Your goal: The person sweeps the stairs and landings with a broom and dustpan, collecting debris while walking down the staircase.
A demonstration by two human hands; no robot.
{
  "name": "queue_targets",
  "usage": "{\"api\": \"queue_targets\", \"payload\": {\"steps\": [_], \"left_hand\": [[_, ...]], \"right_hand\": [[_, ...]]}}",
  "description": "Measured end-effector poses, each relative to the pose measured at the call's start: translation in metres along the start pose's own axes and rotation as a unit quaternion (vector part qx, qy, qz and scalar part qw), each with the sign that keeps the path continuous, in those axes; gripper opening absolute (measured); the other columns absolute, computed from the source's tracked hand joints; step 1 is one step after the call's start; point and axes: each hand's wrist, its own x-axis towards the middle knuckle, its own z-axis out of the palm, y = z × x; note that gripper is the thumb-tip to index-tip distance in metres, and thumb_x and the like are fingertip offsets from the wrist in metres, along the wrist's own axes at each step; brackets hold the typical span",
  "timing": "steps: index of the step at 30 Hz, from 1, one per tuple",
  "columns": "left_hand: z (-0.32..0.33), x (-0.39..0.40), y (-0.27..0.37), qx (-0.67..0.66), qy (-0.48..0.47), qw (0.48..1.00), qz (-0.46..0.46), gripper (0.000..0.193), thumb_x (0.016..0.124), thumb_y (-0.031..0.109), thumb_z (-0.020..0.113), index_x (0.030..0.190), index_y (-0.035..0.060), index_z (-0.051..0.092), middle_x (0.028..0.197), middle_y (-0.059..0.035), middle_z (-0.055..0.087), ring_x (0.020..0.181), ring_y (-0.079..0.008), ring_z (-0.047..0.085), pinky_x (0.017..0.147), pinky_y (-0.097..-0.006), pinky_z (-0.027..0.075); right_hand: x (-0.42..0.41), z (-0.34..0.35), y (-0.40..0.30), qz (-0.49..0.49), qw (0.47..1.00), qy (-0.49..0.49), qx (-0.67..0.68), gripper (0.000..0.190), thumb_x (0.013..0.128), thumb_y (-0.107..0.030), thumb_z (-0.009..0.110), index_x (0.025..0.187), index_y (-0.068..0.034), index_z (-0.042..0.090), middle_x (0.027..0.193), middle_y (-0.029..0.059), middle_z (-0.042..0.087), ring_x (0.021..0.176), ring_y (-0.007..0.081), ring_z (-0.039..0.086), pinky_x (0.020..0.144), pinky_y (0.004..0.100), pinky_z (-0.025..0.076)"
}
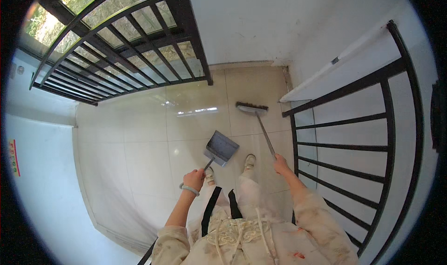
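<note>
My left hand [194, 179], with a pale bangle at the wrist, is closed around the handle of a grey long-handled dustpan [222, 148]. The pan lies in front of my feet on the tiles. My right hand [281, 164] grips the grey stick of a broom [252, 108]. Its dark-bristled head touches or hovers just over the floor, farther out than the dustpan and to its right; which of the two, I cannot tell. Broom head and pan are apart.
Glossy beige floor tiles [146, 167] form a landing. Black metal railings stand before the window [132, 48] at upper left and along the stairwell [342, 146] at right. White walls [241, 27] close off the far side. My shoes [250, 161] are just behind the dustpan.
</note>
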Motion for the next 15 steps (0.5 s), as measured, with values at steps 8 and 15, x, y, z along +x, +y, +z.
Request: {"api": "queue_targets", "payload": {"steps": [8, 15], "left_hand": [[-0.007, -0.008, -0.069, -0.016, -0.01, 0.998, 0.057, 0.007, 0.081, 0.021, 0.056, 0.084, 0.0149, 0.057, 0.076, -0.0106, 0.063, 0.07, -0.034, 0.062, 0.059, -0.0453, 0.049], [-0.018, -0.004, -0.077, -0.034, -0.07, 0.992, 0.098, 0.009, 0.079, 0.021, 0.06, 0.084, 0.0146, 0.058, 0.084, -0.01, 0.063, 0.08, -0.031, 0.062, 0.067, -0.043, 0.049]], "right_hand": [[-0.152, 0.152, -0.097, 0.08, 0.994, -0.04, 0.059, 0.044, 0.078, -0.002, 0.051, 0.122, 0.001, 0.049, 0.066, 0.0165, 0.057, 0.045, 0.0209, 0.054, 0.037, 0.0351, 0.042], [-0.232, 0.13, -0.078, 0.169, 0.954, -0.03, 0.244, 0.047, 0.08, -0.009, 0.057, 0.127, -0.007, 0.05, 0.063, 0.0086, 0.056, 0.044, 0.0175, 0.051, 0.038, 0.0343, 0.042]]}}
